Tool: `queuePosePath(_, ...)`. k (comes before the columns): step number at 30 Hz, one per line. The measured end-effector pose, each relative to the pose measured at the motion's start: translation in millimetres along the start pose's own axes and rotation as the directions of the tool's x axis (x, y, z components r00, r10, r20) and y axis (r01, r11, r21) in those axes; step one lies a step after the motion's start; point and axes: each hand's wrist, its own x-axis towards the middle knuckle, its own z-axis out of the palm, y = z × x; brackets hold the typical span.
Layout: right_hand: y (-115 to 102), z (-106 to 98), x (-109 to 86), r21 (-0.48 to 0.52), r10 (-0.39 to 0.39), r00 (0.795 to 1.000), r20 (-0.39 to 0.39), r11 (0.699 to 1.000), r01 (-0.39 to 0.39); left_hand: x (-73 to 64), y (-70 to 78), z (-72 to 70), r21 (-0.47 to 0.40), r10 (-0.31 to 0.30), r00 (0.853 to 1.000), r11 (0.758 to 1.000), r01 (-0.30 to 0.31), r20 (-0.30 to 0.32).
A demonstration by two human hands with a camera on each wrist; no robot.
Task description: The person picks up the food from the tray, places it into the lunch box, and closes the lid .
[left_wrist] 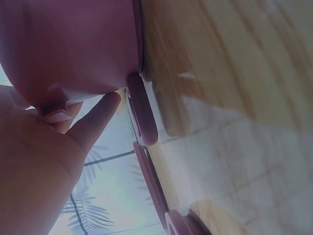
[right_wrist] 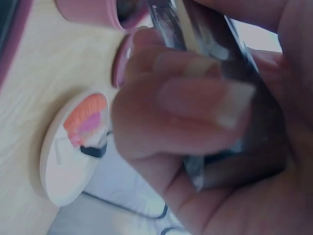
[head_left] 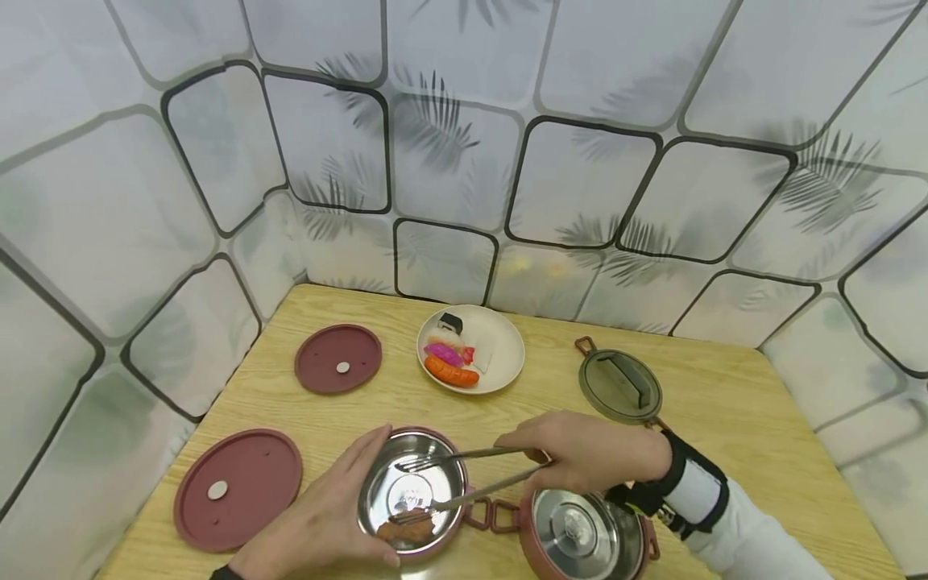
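Note:
My right hand (head_left: pixel 573 451) grips a pair of metal tongs (head_left: pixel 500 486), whose arms stand spread over a small pink pot (head_left: pixel 464 475) with a steel inside. One tong tip is at a brown, fried-looking food piece (head_left: pixel 406 528) on the pot's near inner side; the other is over its far part. I cannot tell whether the tip touches the piece. My left hand (head_left: pixel 329 499) holds the pot round its left side, thumb near the front. In the left wrist view, its fingers lie against the pot's outer wall (left_wrist: pixel 73 44). The right wrist view shows fingers curled round the tongs (right_wrist: pixel 244 161).
A second pink pot (head_left: pixel 532 536) stands at the right, handle to handle with the first. Two dark red lids (head_left: pixel 250 459) (head_left: pixel 319 354) lie at left. Behind is a white plate (head_left: pixel 507 346) with a sausage (head_left: pixel 449 372) and sushi pieces; a lidded pan (head_left: pixel 616 395) sits back right.

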Motion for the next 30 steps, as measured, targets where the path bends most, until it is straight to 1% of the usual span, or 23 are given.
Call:
queuePosePath(3,12,-11,-7.0,0.078,0.064,0.996,-0.066,0.995,-0.059,-0.1,0.8,-0.1,-0.005,-0.013,1.000,1.000,0.013,0.006)
queuePosePath(5,24,-16,-10.8,0.120,0.134,0.983,-0.129,0.986,-0.119,-0.3,1.2,-0.3,-0.002,-0.024,1.000,1.000,0.024,0.007)
queuePosePath(6,30,-18,-12.5,0.141,0.175,0.971,-0.165,0.978,-0.152,-0.4,1.5,-0.3,-0.002,-0.029,1.000,1.000,0.029,0.010)
queuePosePath(8,42,-19,-14.7,0.154,0.256,0.937,-0.239,0.962,-0.224,-0.6,1.9,-0.4,-0.002,-0.040,0.999,0.999,0.040,0.013)
queuePosePath(11,61,-14,-14.8,0.144,0.373,0.871,-0.319,0.928,-0.345,-1.3,2.6,-0.4,-0.013,-0.058,0.998,0.998,0.058,0.024)
queuePosePath(13,72,-8,-13.1,0.141,0.435,0.835,-0.337,0.900,-0.412,-1.5,2.8,-0.3,-0.019,-0.053,0.998,0.998,0.054,0.030)
queuePosePath(15,80,-1,-10.8,0.158,0.487,0.811,-0.324,0.873,-0.461,-1.4,3.0,0.0,-0.020,-0.052,0.998,0.998,0.052,0.034)
queuePosePath(16,83,2,-9.4,0.158,0.498,0.808,-0.316,0.867,-0.472,-1.3,3.0,0.1,-0.017,-0.048,0.998,0.999,0.049,0.033)
queuePosePath(18,87,6,-6.1,0.161,0.506,0.807,-0.304,0.862,-0.480,-1.0,3.1,0.6,-0.015,-0.050,0.998,0.999,0.051,0.028)
queuePosePath(22,89,11,0.0,0.142,0.486,0.814,-0.317,0.874,-0.466,-1.2,3.7,1.6,-0.012,-0.054,0.998,0.998,0.054,0.023)
queuePosePath(24,88,13,2.9,0.141,0.485,0.811,-0.328,0.874,-0.465,-1.6,3.6,1.7,-0.003,-0.053,0.998,0.999,0.053,0.021)
queuePosePath(26,87,13,5.1,0.124,0.478,0.809,-0.342,0.876,-0.466,-1.9,3.4,1.3,0.003,-0.051,0.999,0.999,0.051,0.016)
queuePosePath(30,86,14,7.1,0.038,0.433,0.817,-0.380,0.890,-0.454,-1.9,2.6,0.9,0.017,-0.034,0.999,0.999,0.034,0.009)
